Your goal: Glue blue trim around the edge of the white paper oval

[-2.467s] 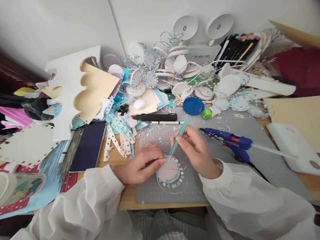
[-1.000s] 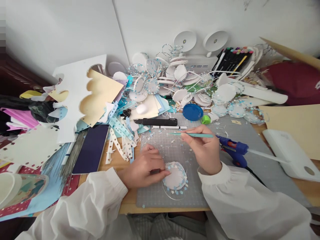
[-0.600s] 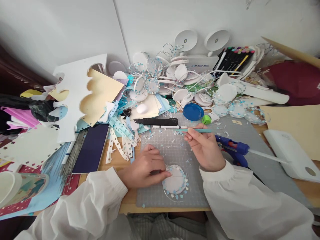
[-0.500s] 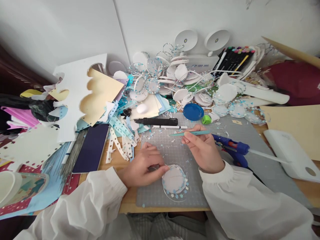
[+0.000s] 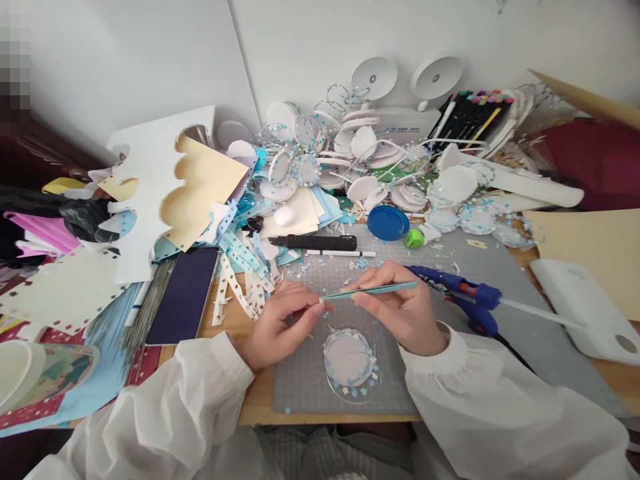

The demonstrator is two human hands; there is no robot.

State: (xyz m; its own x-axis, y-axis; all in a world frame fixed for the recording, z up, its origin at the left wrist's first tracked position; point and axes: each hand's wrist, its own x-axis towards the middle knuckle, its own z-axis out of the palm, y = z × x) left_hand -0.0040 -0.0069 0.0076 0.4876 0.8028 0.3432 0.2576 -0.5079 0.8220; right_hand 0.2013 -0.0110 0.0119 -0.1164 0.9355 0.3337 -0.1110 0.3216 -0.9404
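Teal tweezers (image 5: 385, 289) lie nearly level in my right hand (image 5: 400, 307), pinched between thumb and fingers with their tips pointing left. Those tips reach the thumb and forefinger of my left hand (image 5: 287, 320), which are pressed together; whatever sits between them is too small to make out. Below the hands, a white paper disc (image 5: 349, 360) lies on the grey cutting mat (image 5: 295, 393). Small blue and white paper stars edge the disc, and a clear ring or wire loop with more stars curves around its lower side.
A blue glue gun (image 5: 465, 293) lies right of my right hand. Behind the hands are a black marker (image 5: 320, 242), a blue lid (image 5: 388, 223) and heaped white discs. A dark phone (image 5: 184, 293), punched paper strips (image 5: 240, 287) and a cup (image 5: 40, 373) are leftward.
My left hand has left the disc's edge and moved up. My right hand has lowered the tweezers leftward, so their tips meet my left fingertips. The disc stays put.
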